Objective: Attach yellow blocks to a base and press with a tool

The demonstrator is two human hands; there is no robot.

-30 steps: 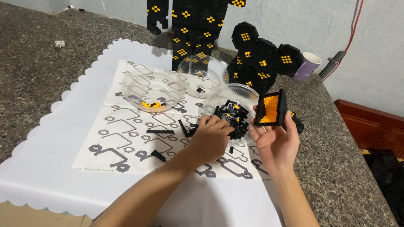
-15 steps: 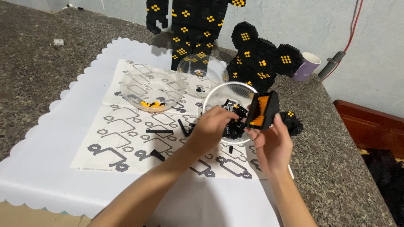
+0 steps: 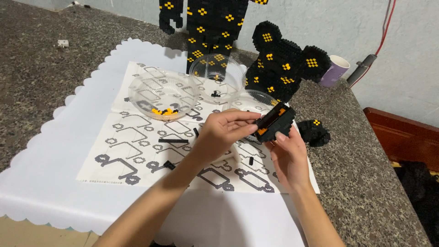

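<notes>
Hands are meeting at mid-frame over the instruction sheet (image 3: 137,151). Proceeding left to right: the left hand (image 3: 222,132) is reaching in from the lower left with its fingers curled nearly closed, the fingertips (image 3: 249,120) pinching against the left end of the black-and-orange brick assembly (image 3: 274,121). Whether a separate small piece is sitting between those fingertips cannot be determined. The right hand (image 3: 289,155) is coming up from below, its fingers wrapping partly around the lower right side of the assembly and supporting it clear of the sheet.

The assembly is being held with its long axis running from lower left to upper right, tilted upward toward the right. An orange strip is showing along its upper face.

Left of the hands, a clear bowl (image 3: 163,93) holding orange pieces is sitting on the sheet, and a second clear bowl (image 3: 216,77) with a few black pieces is sitting just behind it. A third clear bowl (image 3: 250,101) is lying directly behind the hands, partly covered by them. Loose black pieces (image 3: 173,141) are lying on the sheet near the left forearm.

To the right, a small black brick cluster (image 3: 313,131) is resting on the granite counter (image 3: 366,183), close to the right hand. Open counter is extending rightward to the edge. A white scalloped mat (image 3: 55,155) is lying under the sheet.
</notes>
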